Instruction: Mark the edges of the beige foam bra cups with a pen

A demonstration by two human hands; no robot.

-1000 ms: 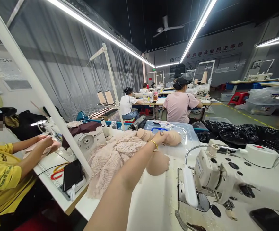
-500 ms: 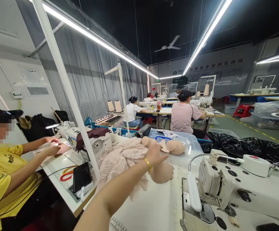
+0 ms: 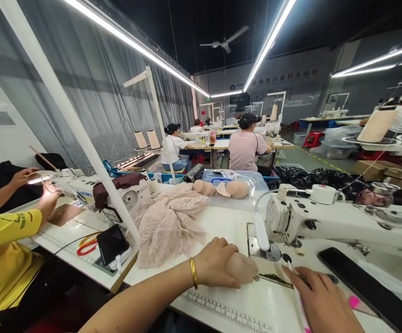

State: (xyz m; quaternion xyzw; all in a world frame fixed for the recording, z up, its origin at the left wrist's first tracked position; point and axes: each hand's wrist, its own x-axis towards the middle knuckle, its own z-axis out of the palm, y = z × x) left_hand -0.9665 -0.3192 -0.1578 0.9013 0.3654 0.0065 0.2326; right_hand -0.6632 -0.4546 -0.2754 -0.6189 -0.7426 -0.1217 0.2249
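Observation:
My left hand [image 3: 221, 263], with a gold bracelet at the wrist, lies curled over a beige bra pad [image 3: 244, 269] on the white sewing table [image 3: 221, 226], pressing it down just left of the needle plate. My right hand [image 3: 320, 303] rests at the lower right, fingers closed on a thin white and pink tool [image 3: 299, 303]. The white sewing machine [image 3: 329, 219] stands right behind both hands. A pile of beige lace fabric [image 3: 168, 222] lies to the left, and a stack of beige bra pads [image 3: 221, 188] sits farther back.
A person in a yellow shirt [image 3: 3, 249] works at the neighbouring machine [image 3: 114, 196] on the left, beside a black phone [image 3: 112, 243] and red scissors [image 3: 86, 247]. A slanted white pole [image 3: 69, 120] crosses the left. A black phone [image 3: 367, 286] lies at right. More workers sit farther back.
My left hand has pulled back from the stack of pads to the needle plate, bringing one pad along. My right hand has come into view. The camera tilted down.

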